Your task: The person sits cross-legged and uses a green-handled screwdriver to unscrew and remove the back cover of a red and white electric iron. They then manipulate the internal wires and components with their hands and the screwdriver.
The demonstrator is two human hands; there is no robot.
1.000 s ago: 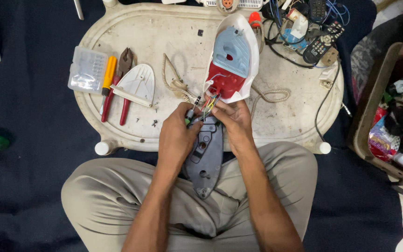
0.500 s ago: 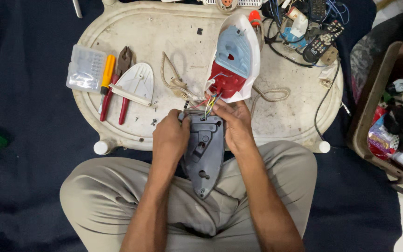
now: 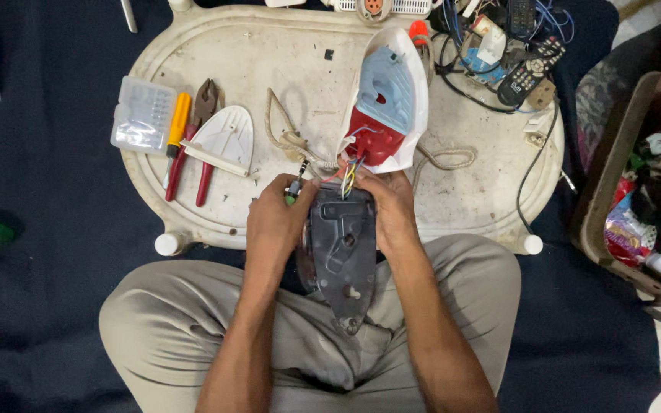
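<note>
Two hands are busy: the dark iron base [image 3: 343,252], resting on the lap, is clamped by right hand [image 3: 392,206]; left hand [image 3: 277,222] fingers are closed on a small screwdriver [image 3: 295,186]. Wiring [image 3: 350,176] is being worked; steady tip placement is needed.

Bare tray surface [image 3: 300,69] open at top centre, between pliers [image 3: 193,138] and iron shell [image 3: 388,103]. Left side blocked: screw box [image 3: 141,115], screwdriver [image 3: 175,126], white plate [image 3: 226,138]. Right top blocked: wire tangle, remote [image 3: 529,65]. Cord [image 3: 288,138] crosses middle. Both hands crowd near edge at soleplate [image 3: 343,252].
</note>
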